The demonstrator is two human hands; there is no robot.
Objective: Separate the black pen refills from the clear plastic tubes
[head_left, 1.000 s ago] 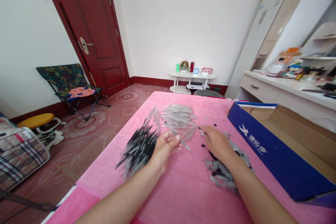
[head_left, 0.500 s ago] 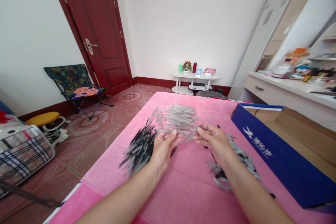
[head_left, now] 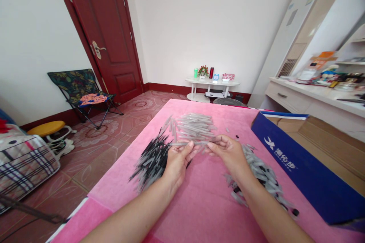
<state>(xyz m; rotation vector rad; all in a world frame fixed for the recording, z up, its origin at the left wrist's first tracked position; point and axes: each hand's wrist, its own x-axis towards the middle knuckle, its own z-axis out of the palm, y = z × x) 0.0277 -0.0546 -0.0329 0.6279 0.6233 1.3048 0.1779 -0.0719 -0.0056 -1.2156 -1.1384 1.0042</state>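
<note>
My left hand point(head_left: 178, 158) is closed on a grey translucent pen barrel point(head_left: 180, 144) held level over the pink table point(head_left: 199, 205). My right hand point(head_left: 228, 152) is pinched at the barrel's right end; what its fingertips grip is too small to name. To the left lies a pile of black-and-grey pens point(head_left: 151, 159). Behind the hands is a heap of clear grey barrels point(head_left: 195, 125). Under and beside my right forearm lies a heap of grey pen caps point(head_left: 261, 172) with small black bits among them.
A blue cardboard box point(head_left: 299, 167) stands open on the table's right side. A white desk point(head_left: 313, 100) runs along the right wall. On the tiled floor stand a folding chair point(head_left: 80, 91), a yellow stool point(head_left: 45, 128) and a small white table point(head_left: 212, 85); a red door point(head_left: 105, 34) is shut.
My right hand lifted off the cap heap and came left to meet my left hand. The left hand turned the grey barrel from slanting to level. The view shifted slightly.
</note>
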